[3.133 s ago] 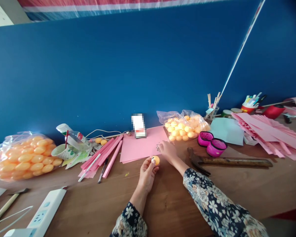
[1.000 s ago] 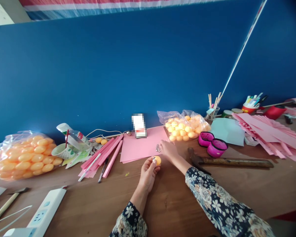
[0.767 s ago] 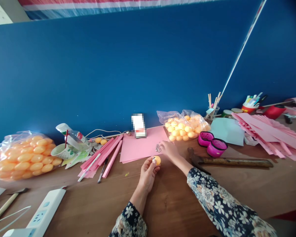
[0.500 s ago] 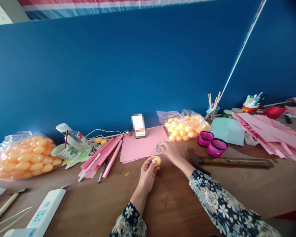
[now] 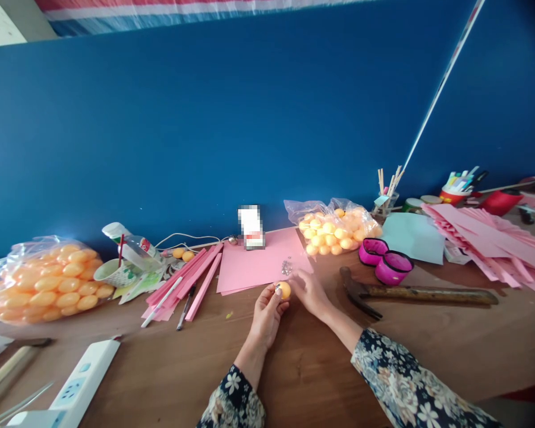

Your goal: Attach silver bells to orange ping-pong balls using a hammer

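Observation:
An orange ping-pong ball (image 5: 285, 290) is pinched between the thumb and fingers of my left hand (image 5: 266, 314), above the brown table (image 5: 294, 368). A shiny spot and dark marks show on the ball by the thumb. Just right of the ball, my right hand (image 5: 312, 295) has its fingertips drawn together; whatever lies between them is too small to make out. Several tiny silvery pieces (image 5: 286, 268) lie in a loose cluster on the pink paper sheets (image 5: 249, 270), a little beyond both hands.
Clear bags of orange balls stand at right (image 5: 332, 235) and left (image 5: 56, 282). Right of my hand lie a claw hammer (image 5: 419, 293) and magenta fabric rings (image 5: 393, 267). Pink paper strips (image 5: 191, 276), a pen (image 5: 186, 309) and a power strip (image 5: 82, 380) are at left.
My right hand has drawn back from the silvery pieces toward me, to beside the ball, uncovering the cluster. My left hand keeps holding the ping-pong ball in nearly the same place.

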Motion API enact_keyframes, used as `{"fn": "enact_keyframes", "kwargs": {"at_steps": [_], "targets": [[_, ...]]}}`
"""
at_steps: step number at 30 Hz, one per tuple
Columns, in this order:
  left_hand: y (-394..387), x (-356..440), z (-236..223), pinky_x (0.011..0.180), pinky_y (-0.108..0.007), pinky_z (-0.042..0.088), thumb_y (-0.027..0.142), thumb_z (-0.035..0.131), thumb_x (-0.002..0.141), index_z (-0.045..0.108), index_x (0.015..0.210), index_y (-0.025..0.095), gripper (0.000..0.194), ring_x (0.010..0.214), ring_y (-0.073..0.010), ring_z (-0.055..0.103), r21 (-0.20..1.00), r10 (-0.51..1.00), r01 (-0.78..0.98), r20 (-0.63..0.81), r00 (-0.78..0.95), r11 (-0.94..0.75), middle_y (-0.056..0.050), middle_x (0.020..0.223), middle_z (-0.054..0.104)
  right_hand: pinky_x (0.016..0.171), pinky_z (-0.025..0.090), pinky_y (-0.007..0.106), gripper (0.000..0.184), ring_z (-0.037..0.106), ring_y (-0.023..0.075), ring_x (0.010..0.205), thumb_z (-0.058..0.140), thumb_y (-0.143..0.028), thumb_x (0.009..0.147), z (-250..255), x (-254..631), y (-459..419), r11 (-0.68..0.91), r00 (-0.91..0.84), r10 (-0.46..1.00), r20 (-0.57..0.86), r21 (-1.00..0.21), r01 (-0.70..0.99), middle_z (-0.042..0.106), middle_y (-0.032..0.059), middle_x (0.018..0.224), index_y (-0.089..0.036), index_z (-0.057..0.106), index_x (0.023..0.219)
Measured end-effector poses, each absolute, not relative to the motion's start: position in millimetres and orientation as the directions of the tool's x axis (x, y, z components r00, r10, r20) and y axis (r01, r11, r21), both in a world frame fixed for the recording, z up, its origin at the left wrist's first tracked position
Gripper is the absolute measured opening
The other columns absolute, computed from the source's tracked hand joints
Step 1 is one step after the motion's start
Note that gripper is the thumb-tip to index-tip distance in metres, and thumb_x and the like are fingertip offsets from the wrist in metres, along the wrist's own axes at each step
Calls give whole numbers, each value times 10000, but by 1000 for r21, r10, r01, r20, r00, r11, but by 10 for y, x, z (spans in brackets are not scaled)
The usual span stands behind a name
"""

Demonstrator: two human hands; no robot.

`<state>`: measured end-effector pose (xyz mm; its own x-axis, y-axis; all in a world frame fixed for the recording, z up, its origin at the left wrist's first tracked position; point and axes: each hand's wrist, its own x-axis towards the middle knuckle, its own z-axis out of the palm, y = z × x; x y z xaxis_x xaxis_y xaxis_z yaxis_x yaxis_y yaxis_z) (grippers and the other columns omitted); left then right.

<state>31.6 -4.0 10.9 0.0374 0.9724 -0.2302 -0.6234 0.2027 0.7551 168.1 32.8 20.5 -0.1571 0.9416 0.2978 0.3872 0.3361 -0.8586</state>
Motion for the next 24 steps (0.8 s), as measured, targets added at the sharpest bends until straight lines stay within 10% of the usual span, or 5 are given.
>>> {"fn": "enact_keyframes", "kwargs": {"at_steps": [24], "targets": [[19,336,126,558,-158,477,296,714,653,609,910,138,319,617,-76,605,764,965,-600,-256,52,235,-49,842,653,601,406,243,78,548,148,664,487,-180,771,-37,1562,325,336,-123,942,313,-855,396,605,16,727,-185,560,745]]}}
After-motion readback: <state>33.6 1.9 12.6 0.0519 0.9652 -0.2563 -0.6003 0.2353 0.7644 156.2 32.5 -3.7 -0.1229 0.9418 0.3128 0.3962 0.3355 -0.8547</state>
